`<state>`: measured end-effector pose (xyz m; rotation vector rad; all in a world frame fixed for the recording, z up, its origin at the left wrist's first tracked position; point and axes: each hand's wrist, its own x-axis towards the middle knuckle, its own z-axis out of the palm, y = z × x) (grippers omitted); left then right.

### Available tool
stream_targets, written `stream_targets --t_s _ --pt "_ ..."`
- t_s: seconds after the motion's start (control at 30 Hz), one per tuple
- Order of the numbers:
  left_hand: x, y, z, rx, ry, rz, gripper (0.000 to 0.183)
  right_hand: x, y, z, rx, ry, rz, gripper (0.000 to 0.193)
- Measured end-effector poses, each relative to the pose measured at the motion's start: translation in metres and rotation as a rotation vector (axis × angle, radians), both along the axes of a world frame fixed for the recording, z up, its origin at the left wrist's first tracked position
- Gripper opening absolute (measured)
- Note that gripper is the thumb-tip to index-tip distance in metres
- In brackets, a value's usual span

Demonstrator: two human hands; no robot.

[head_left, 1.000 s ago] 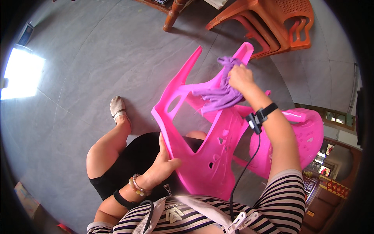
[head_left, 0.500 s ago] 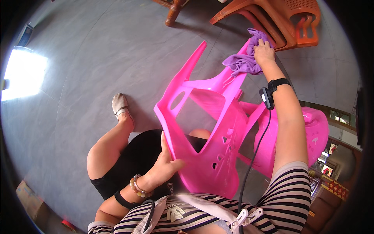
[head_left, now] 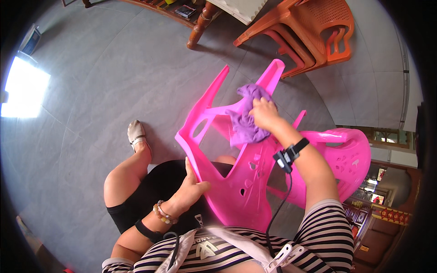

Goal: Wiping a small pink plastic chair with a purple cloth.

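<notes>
A bright pink plastic chair [head_left: 236, 193] lies tipped over across my lap, two of its legs pointing away from me. My left hand [head_left: 193, 187] grips the chair's left edge, thumb on the inner side and fingers along the outside. My right hand [head_left: 265, 113] is closed on a purple cloth [head_left: 248, 129], pressing it against the base of the far right leg. Part of the chair frame is hidden beneath the cloth and my right forearm.
Another pink plastic chair [head_left: 334, 166] stands close on the right. Stacked orange plastic chairs [head_left: 296, 27] are at the far right, beside a wooden table leg [head_left: 200, 27]. A dark cable [head_left: 283, 204] runs down from my right wrist. Grey tiled floor [head_left: 91, 82] spreads to the left.
My right hand has drawn the purple cloth down the leg toward me, leaving the leg's tip bare. The left hand keeps its hold. The view has shifted slightly.
</notes>
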<state>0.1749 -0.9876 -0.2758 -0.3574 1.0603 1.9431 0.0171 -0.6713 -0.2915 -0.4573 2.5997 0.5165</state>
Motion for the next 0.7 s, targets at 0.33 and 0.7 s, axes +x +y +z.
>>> stream_targets --t_s 0.33,0.7 --pt "-0.002 0.0 0.003 0.003 -0.001 0.005 0.101 -0.004 0.001 -0.003 0.014 0.132 0.016 0.016" --pt "-0.006 0.002 0.002 -0.076 0.054 -0.023 0.104 -0.124 0.099 0.009 0.172 0.465 -0.515 0.023"
